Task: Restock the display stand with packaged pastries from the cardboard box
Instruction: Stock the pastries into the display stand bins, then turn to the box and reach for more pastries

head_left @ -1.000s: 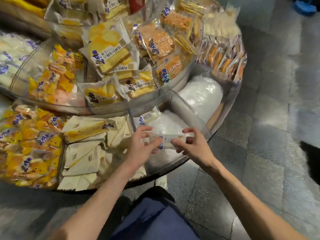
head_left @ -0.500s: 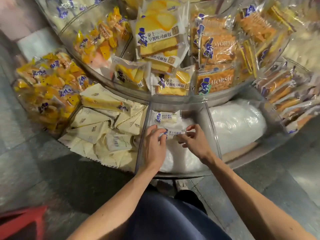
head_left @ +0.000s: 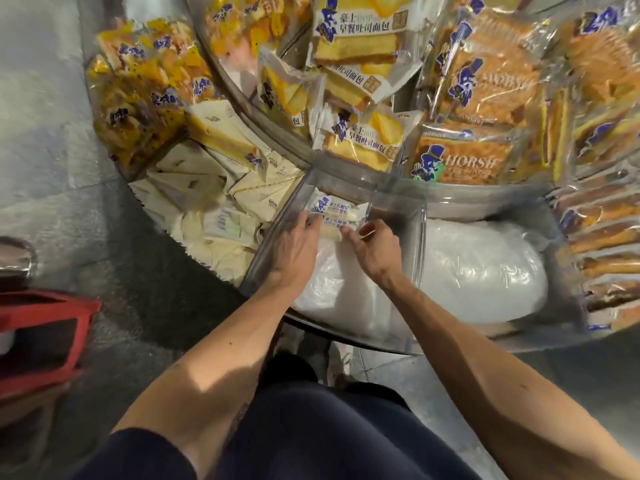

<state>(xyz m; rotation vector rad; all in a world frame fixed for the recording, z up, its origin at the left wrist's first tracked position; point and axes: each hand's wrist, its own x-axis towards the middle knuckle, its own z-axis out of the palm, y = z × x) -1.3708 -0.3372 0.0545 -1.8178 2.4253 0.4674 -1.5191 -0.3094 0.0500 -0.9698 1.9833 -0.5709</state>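
Near tier, middle compartment of round clear-plastic display stand (head_left: 420, 244): small white blue-printed pastry packet (head_left: 334, 226) lies over crumpled white plastic bag (head_left: 346, 292). Right hand (head_left: 375, 251) pinches packet's right end. Left hand (head_left: 294, 247) fingers cover its left end; grip cannot be told.
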